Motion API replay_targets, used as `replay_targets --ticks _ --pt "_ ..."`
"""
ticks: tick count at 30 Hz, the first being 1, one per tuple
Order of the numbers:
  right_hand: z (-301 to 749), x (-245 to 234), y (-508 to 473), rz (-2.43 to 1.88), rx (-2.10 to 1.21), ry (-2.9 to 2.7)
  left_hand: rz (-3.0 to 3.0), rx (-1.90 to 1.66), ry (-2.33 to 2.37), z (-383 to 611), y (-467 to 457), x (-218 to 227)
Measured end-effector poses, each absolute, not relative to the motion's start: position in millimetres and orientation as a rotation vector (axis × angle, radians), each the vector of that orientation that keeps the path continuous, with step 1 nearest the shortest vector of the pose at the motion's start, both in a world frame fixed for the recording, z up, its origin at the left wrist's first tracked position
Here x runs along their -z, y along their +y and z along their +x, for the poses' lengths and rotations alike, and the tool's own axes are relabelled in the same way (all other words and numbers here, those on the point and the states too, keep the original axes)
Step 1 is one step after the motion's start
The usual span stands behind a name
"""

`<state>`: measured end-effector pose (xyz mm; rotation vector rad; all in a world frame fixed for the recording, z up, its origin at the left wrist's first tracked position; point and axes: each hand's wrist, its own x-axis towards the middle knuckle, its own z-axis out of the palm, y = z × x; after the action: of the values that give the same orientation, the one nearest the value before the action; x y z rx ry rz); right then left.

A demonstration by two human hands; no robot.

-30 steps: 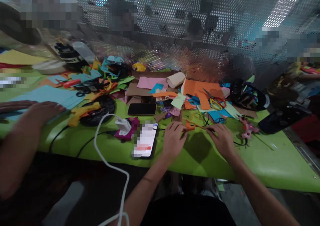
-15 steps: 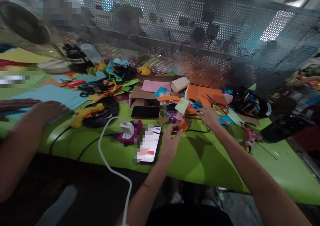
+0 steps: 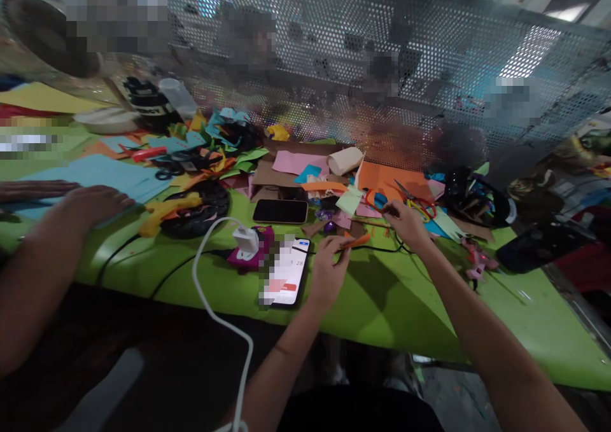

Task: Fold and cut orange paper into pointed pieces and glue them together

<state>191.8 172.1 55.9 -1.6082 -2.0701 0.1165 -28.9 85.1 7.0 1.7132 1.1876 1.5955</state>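
My left hand (image 3: 329,268) pinches a small folded piece of orange paper (image 3: 357,242) just right of the lit phone (image 3: 289,276). My right hand (image 3: 407,224) is over the pile of paper scraps, its thumb and fingertips pressed together. What lies between those fingertips, if anything, is too small to make out. Close to them are a curved orange paper strip (image 3: 371,198) and a pale green paper scrap (image 3: 350,200). Scissors with yellow and red handles (image 3: 420,208) lie just beyond my right hand.
Another person's hands (image 3: 95,204) rest on light blue paper (image 3: 114,176) at the left. A yellow glue gun (image 3: 167,212), a dark phone (image 3: 280,211), a white charger (image 3: 245,241) with its cable, and a pink glue gun (image 3: 476,260) lie on the green table (image 3: 410,317). A perforated metal screen (image 3: 305,82) stands behind.
My left hand has turned the orange paper from upright to nearly flat. My right hand has shifted slightly, its fingers now drawn together above the scraps. The view has moved a little.
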Motion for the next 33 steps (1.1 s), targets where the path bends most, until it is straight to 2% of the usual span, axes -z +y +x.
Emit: replay_targets --ticks 4,7,17,25,33 --pt "186 -59 142 -1.330 -0.586 -1.850 1.979 -1.571 1.192 -27 82 -10" --pt "182 -56 125 -1.267 -0.746 -1.708 2.107 -1.547 1.194 -25 80 -9" --pt "178 -51 99 -1.256 -0.848 -1.720 2.204 -1.477 1.246 -21 79 -7" --pt "185 -46 94 -1.264 -0.888 -1.783 2.096 -1.535 1.307 -22 78 -6" --pt "185 -52 92 -1.241 -0.937 -1.825 1.949 -1.440 1.269 -23 78 -8"
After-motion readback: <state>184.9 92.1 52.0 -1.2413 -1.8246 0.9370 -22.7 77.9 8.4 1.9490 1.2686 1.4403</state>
